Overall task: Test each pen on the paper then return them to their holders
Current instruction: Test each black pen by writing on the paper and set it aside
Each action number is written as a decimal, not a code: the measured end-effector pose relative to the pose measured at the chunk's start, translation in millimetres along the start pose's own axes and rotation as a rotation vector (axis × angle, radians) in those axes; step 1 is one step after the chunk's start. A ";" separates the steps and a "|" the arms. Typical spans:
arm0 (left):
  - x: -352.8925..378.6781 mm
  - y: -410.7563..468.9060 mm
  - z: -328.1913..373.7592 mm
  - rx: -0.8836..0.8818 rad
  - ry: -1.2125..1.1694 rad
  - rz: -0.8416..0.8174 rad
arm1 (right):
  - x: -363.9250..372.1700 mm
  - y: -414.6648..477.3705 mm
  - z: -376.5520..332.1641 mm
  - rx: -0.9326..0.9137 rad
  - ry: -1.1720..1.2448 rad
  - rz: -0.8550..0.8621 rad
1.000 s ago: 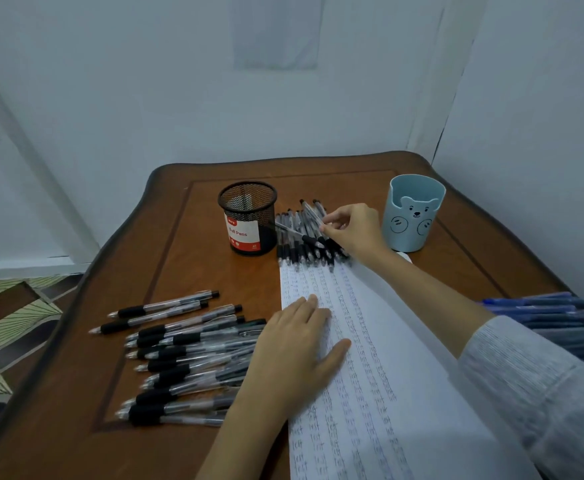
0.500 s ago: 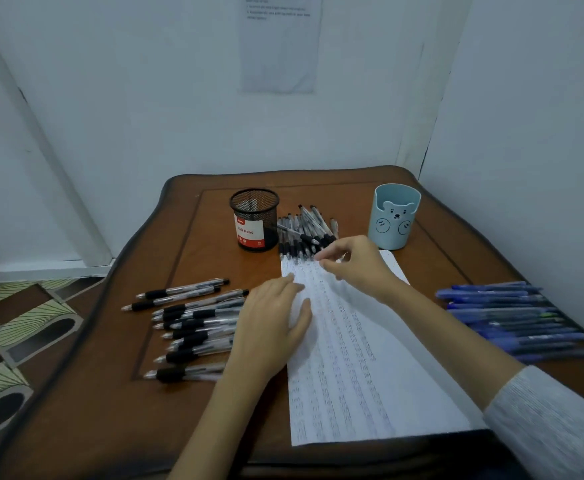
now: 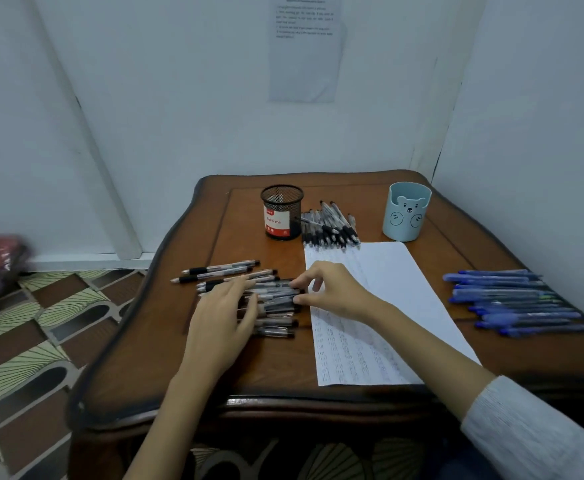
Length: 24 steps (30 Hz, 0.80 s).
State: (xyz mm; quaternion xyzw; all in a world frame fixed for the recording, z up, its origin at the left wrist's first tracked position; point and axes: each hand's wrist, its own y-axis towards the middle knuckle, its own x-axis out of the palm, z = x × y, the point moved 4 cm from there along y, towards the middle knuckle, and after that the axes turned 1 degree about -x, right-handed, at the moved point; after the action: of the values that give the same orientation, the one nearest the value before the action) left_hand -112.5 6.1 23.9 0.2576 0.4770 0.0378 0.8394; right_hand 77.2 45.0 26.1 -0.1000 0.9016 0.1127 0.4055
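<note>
Fingers (image 3: 238,292) of the left hand (image 3: 226,318) were laid straight and flat on a pile of black pens (image 3: 276,308), just left of the frame's centre, with nothing grasped. The right hand (image 3: 335,294) was stretched in from the lower right, its forefinger and thumb curved about the right-hand ends of the same pile. Because of blur, it could not be told whether a pen was pinched or merely touched.

A sheet of paper (image 3: 387,271), covered in rows of small marks, was seen just right of the pile, partly under the right forearm. A black mesh holder (image 3: 282,213) stood upright in the upper centre. A second bunch of black pens (image 3: 328,228) lay just beside it on the right, their tips reaching the paper's top edge. A pale blue cup (image 3: 406,211) with a bear's face stood further right, near the paper's top corner. A row of blue pens (image 3: 512,303) was spread at the right edge, apart from the paper. Everything was borne by a brown wooden table (image 3: 270,362). A grey sleeve (image 3: 526,438) was visible at lower right.
</note>
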 end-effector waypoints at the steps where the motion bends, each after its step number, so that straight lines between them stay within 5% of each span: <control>1: -0.3 -1.1 -0.3 0.003 0.001 0.002 | -1.1 -1.3 -0.7 -0.002 0.003 0.003; 9: -0.2 -2.1 6.3 0.022 -0.029 0.022 | -17.0 -14.6 1.6 -0.047 0.136 0.056; 20: 28.3 -7.4 48.4 0.154 -0.162 -0.089 | -65.4 -39.5 44.1 0.313 1.608 0.580; 24: 45.3 -7.7 67.8 0.235 -0.171 -0.194 | -71.3 -49.5 61.7 0.371 1.676 0.544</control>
State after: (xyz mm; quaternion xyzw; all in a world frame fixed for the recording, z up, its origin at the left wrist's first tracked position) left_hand -33.7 -13.4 12.8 0.3090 0.4276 -0.1217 0.8408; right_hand 180.8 21.6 33.9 0.1345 0.8977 -0.0527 -0.4163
